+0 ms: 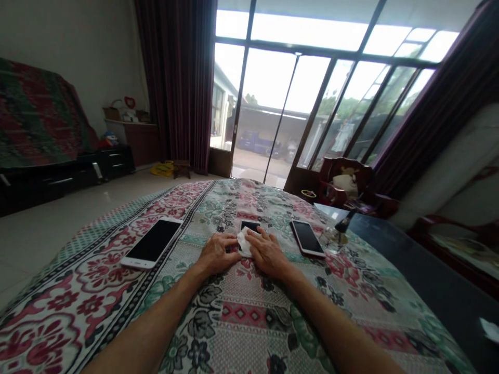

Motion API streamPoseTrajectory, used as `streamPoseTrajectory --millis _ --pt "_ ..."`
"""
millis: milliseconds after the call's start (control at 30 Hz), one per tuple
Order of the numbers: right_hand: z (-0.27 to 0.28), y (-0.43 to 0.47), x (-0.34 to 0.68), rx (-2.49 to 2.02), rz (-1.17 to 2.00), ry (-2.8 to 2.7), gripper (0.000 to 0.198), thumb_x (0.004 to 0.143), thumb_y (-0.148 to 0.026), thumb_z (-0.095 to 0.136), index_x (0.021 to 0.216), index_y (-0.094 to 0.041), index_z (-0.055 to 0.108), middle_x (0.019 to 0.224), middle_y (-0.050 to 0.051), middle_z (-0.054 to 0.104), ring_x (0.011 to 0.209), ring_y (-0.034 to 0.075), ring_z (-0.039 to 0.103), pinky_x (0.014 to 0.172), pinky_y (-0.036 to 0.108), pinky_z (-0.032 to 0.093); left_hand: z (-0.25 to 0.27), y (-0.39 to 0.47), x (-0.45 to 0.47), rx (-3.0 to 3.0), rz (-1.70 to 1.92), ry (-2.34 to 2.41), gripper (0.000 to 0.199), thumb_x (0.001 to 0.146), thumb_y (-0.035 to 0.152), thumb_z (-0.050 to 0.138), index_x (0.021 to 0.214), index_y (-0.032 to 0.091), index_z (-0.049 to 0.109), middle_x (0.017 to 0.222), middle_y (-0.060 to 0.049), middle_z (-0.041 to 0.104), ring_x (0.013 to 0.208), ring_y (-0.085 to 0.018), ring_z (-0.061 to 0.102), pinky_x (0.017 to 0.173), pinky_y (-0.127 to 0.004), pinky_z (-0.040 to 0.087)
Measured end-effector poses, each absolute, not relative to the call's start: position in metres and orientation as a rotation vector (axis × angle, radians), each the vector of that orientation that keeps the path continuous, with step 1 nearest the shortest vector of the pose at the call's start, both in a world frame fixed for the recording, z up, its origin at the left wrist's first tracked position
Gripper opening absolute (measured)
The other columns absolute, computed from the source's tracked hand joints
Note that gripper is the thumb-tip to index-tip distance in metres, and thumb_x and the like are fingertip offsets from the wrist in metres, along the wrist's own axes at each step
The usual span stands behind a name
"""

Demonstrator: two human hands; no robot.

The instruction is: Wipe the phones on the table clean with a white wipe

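Observation:
In the middle of the cloth-covered table lies a dark-screened phone [251, 226], mostly covered by my hands and a crumpled white tissue [245, 244]. My left hand [218, 253] rests at the phone's left side, its bent fingers and thumb holding that edge. On top of the screen, my right hand [268, 254] presses the tissue under its fingers. A larger white-framed phone [153, 243] lies screen up to the left. To the right, another phone [307, 239] with a pale frame also lies screen up.
A clear glass container [334, 240] stands beside the right phone, with a dark object [345, 222] leaning by it. The patterned tablecloth [249, 337] spreads over the table. Beyond are a dark side surface [413, 270], a wooden chair [345, 182] and glass doors [273, 114].

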State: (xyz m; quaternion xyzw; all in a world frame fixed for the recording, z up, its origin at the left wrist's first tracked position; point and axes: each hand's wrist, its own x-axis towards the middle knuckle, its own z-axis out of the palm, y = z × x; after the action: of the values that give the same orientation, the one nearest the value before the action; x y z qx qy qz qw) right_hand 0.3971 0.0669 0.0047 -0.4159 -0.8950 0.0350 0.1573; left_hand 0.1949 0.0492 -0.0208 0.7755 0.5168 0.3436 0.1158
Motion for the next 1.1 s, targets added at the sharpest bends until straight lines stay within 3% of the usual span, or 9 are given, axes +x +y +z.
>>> streamPoseTrajectory --millis 167,300,500,733,933,1100 --pt "0.011 0.059 0.390 -0.979 0.063 -2.551 0.035 0.092 -0.020 0.040 0.121 -0.022 0.060 0.131 0.007 0.058 0.118 0.024 0.051 0.103 0.042 0.036 -0.020 0.049 0.195 2.282 1.003 1.503 0.024 0.073 0.032 0.070 0.096 0.027 0.075 0.109 -0.001 0.071 0.100 -0.023 0.062 0.095 -0.035 0.044" --pt "0.005 0.054 0.388 -0.913 0.134 -2.395 0.032 0.088 -0.018 0.047 0.117 -0.017 0.060 0.129 0.011 0.059 0.118 0.022 0.052 0.102 0.038 0.040 -0.019 0.048 0.196 2.272 1.022 1.482 0.017 0.074 0.031 0.069 0.089 0.027 0.076 0.101 -0.001 0.072 0.095 -0.021 0.063 0.089 -0.031 0.047" --pt "0.005 0.045 0.383 -0.805 0.206 -2.451 0.027 0.093 -0.017 0.041 0.096 -0.022 0.067 0.103 0.005 0.069 0.103 0.018 0.060 0.095 0.033 0.044 -0.020 0.049 0.195 2.282 1.041 1.477 0.014 0.074 0.025 0.067 0.084 0.027 0.076 0.098 -0.001 0.073 0.093 -0.020 0.064 0.088 -0.030 0.048" --pt "0.010 0.066 0.384 -0.810 0.342 -2.516 0.030 0.093 -0.017 0.039 0.100 -0.024 0.067 0.109 0.004 0.068 0.105 0.018 0.058 0.094 0.033 0.045 -0.022 0.052 0.194 2.305 1.027 1.463 0.022 0.073 0.032 0.070 0.095 0.029 0.076 0.110 0.000 0.072 0.100 -0.022 0.064 0.095 -0.034 0.045" --pt "0.013 0.098 0.378 -0.887 0.290 -2.573 0.031 0.094 -0.019 0.038 0.105 -0.026 0.066 0.116 0.002 0.066 0.113 0.017 0.056 0.100 0.032 0.041 -0.021 0.053 0.193 2.337 0.956 1.453 0.016 0.075 0.030 0.067 0.087 0.028 0.077 0.103 0.000 0.072 0.092 -0.020 0.065 0.088 -0.030 0.049" --pt "0.012 0.133 0.373 -0.947 0.236 -2.583 0.033 0.094 -0.017 0.038 0.117 -0.024 0.061 0.128 0.003 0.061 0.121 0.017 0.052 0.105 0.031 0.038 -0.021 0.052 0.193 2.300 0.962 1.511 0.027 0.075 0.034 0.068 0.100 0.030 0.075 0.113 -0.001 0.070 0.103 -0.024 0.062 0.096 -0.035 0.045"
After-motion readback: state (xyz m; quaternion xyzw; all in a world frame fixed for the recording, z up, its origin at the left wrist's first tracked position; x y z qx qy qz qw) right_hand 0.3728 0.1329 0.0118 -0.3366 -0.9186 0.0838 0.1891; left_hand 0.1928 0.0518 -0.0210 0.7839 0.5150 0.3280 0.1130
